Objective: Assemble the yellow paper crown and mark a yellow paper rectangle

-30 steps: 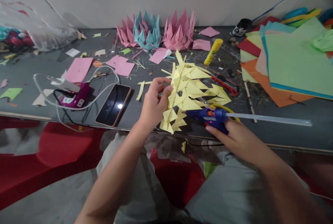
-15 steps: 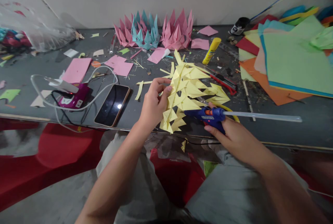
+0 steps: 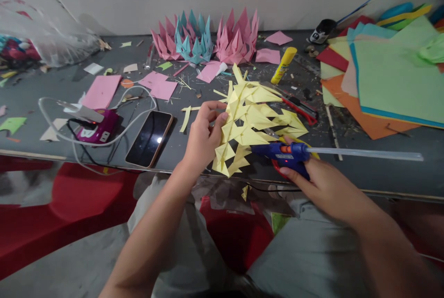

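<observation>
Head view, looking down past both forearms. Left hand (image 3: 203, 134) closed on the left edge of a yellow folded-paper piece (image 3: 253, 118), fingers curled behind, thumb pressed on the front. Spiky piece spread out to the right of that hand, held over the near part of the grey counter (image 3: 381, 171), lowest points hanging past the counter's front edge. Right hand (image 3: 326, 187) wrapped tight round the grip of a blue hot-glue gun (image 3: 282, 154), just right of and below the paper piece. Nozzle aimed left at the piece's lower right edge; contact impossible to tell. Clear glue stick (image 3: 364, 154) jutting from the gun's back, far out to the right, above the counter. The two hands apart, paper piece between them.

Left of the left hand: dark smartphone (image 3: 150, 138) lying flat, then a magenta power block (image 3: 97, 130) with a white cable (image 3: 114, 140) looped about it. Behind the paper piece: red utility knife (image 3: 298, 108), yellow glue tube (image 3: 283, 64), pink paper squares (image 3: 159, 86). At the wall: two pink paper crowns (image 3: 237, 39) with a teal paper crown (image 3: 194, 41) between. Far right: stack of coloured paper sheets (image 3: 391, 76). Far left: clear plastic bag (image 3: 45, 34). Under the counter: red plastic seat (image 3: 69, 205).
</observation>
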`<action>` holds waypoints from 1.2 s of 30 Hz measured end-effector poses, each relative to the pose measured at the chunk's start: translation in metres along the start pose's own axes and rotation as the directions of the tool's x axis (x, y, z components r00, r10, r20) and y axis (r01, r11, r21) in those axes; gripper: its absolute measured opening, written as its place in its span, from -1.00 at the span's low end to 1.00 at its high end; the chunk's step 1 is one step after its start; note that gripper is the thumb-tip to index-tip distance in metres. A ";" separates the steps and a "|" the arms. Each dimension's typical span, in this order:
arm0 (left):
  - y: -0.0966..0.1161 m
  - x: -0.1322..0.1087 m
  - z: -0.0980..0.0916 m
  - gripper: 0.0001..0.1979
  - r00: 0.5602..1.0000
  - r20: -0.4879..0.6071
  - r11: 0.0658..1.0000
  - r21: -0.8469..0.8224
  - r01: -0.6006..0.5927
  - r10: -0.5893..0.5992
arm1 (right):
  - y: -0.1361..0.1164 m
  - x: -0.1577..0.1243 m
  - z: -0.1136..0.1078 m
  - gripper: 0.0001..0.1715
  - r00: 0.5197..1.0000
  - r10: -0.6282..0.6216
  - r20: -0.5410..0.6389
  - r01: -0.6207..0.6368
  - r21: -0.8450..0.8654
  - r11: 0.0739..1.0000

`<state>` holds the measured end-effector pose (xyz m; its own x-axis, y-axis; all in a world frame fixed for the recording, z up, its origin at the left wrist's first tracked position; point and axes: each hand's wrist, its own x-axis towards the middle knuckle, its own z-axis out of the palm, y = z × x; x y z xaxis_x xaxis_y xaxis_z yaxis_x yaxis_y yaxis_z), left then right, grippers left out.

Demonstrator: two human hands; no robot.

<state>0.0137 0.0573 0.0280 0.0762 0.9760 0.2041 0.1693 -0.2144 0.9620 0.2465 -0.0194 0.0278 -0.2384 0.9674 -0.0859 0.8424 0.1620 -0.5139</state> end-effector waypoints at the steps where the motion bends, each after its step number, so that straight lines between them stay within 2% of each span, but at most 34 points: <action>1: 0.000 0.000 0.000 -0.91 1.000 0.000 1.000 0.001 0.001 -0.001 | 0.000 0.000 0.000 -0.35 1.000 -0.001 0.003 0.001 0.004 1.000; 9: -0.002 0.001 -0.001 -0.92 1.000 0.007 1.000 0.001 -0.012 0.012 | 0.005 -0.003 -0.004 -0.35 1.000 -0.007 -0.006 0.006 -0.040 0.999; 14: -0.002 0.001 0.000 -0.92 1.000 0.009 0.999 0.027 -0.022 0.022 | 0.008 -0.003 -0.007 -0.35 0.996 0.088 -0.014 -0.089 -0.055 0.995; 18: -0.003 0.001 0.000 -0.92 1.000 0.008 0.999 0.027 -0.028 0.028 | 0.009 -0.004 -0.010 -0.32 0.993 0.118 -0.016 -0.118 0.011 0.993; 22: -0.002 0.001 0.000 -0.93 1.000 0.007 0.999 0.026 -0.029 0.029 | 0.008 -0.005 -0.011 -0.35 0.990 0.125 -0.072 -0.119 0.081 0.990; 25: -0.001 0.002 -0.003 -0.93 0.999 -0.005 0.999 0.029 -0.033 0.034 | 0.007 -0.005 -0.015 -0.44 0.979 0.176 -0.106 -0.159 0.153 0.975; 27: -0.001 0.004 -0.006 -0.92 0.998 -0.029 0.998 0.031 -0.059 0.060 | 0.009 -0.005 -0.020 -0.47 0.958 0.232 -0.171 -0.192 0.219 0.957; 29: 0.001 0.005 -0.012 -0.91 0.993 -0.063 0.995 0.038 -0.096 0.098 | 0.015 -0.002 -0.026 -0.47 0.904 0.332 -0.271 -0.236 0.332 0.913; 30: 0.002 0.006 -0.015 -0.90 0.990 -0.079 0.993 0.041 -0.111 0.114 | 0.019 0.000 -0.030 -0.48 0.857 0.400 -0.325 -0.250 0.415 0.875; 33: 0.005 0.009 -0.023 -0.87 0.981 -0.106 0.987 0.043 -0.156 0.160 | 0.040 0.012 -0.040 -0.53 0.659 0.616 -0.431 -0.254 0.643 0.722; 35: 0.007 0.009 -0.028 -0.86 0.972 -0.119 0.979 0.046 -0.199 0.203 | 0.059 0.022 -0.044 -0.63 0.543 0.706 -0.454 -0.336 0.654 0.678; 36: 0.008 0.010 -0.031 -0.85 0.965 -0.127 0.973 0.055 -0.226 0.231 | 0.069 0.026 -0.046 -0.68 0.510 0.731 -0.453 -0.421 0.610 0.672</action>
<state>-0.0146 0.0662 0.0430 -0.0125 0.8968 0.4423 0.2010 -0.4311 0.8796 0.3207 0.0264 0.0295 0.7136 0.6998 -0.0324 0.3714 -0.4173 -0.8294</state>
